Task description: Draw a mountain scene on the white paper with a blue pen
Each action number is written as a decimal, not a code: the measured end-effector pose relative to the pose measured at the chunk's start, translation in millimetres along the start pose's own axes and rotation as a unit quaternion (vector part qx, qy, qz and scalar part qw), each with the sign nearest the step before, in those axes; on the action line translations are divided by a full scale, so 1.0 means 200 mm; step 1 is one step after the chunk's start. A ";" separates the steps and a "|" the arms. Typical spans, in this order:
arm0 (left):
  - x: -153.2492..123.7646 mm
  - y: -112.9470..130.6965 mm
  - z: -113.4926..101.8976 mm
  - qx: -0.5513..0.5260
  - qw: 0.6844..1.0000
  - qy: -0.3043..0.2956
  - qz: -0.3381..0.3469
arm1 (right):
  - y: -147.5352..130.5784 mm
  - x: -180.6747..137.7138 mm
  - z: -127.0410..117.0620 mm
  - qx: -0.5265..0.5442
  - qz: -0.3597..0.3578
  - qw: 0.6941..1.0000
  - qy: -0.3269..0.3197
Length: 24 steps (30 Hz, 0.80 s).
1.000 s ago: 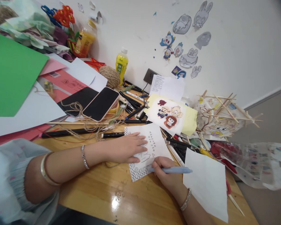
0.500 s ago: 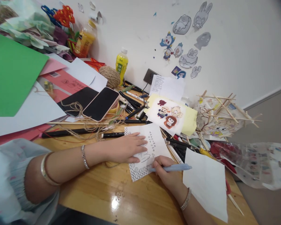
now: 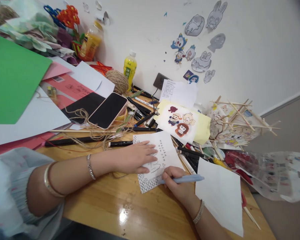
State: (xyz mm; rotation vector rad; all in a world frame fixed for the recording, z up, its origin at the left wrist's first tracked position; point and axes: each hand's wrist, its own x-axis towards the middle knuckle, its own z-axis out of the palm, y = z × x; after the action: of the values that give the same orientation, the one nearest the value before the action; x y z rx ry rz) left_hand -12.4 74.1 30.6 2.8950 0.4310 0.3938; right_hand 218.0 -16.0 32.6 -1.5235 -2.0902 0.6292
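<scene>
A sheet of white paper [image 3: 168, 151] with a crosshatched border, handwritten characters and line drawings lies on the wooden table [image 3: 102, 206]. Flat across its left side rests my left hand [image 3: 137, 156], fingers spread and covering part of the drawing. My right hand [image 3: 176, 183] grips a light blue pen [image 3: 188, 179], whose tip is at the lower right edge of the sheet, by the crosshatched corner. The pen's barrel points to the right. Just above the sheet are coloured cartoon figures on white paper [image 3: 176, 130] over a yellow piece.
A phone [image 3: 108, 110], twine ball [image 3: 117, 82] and several markers [image 3: 142, 129] clutter the back. Bottles [image 3: 130, 69] stand near the wall. Blank paper [image 3: 221, 196] lies to the right, below a stick-and-paper construction [image 3: 240, 123] and a plastic bag [image 3: 272, 173]. Green card [image 3: 15, 83] covers the left.
Almost nothing differs. My right hand and the pen have shifted very slightly at the border; my left hand stays where it was.
</scene>
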 end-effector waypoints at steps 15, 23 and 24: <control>0.00 0.00 0.00 0.010 1.000 -0.010 0.004 | 0.00 0.00 0.00 0.010 0.005 1.000 0.017; 0.00 0.00 0.00 0.015 1.000 -0.008 0.000 | -0.02 0.00 0.00 -0.004 -0.003 1.000 0.005; 0.00 0.00 0.00 0.016 1.000 -0.009 0.000 | -0.01 0.00 0.00 -0.003 -0.004 1.000 0.006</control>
State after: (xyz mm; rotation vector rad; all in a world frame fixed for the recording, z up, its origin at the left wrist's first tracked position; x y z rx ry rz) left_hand -13.1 73.8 31.2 2.9271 0.4386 0.3643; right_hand 216.0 -15.9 34.9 -1.5177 -2.0899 0.6093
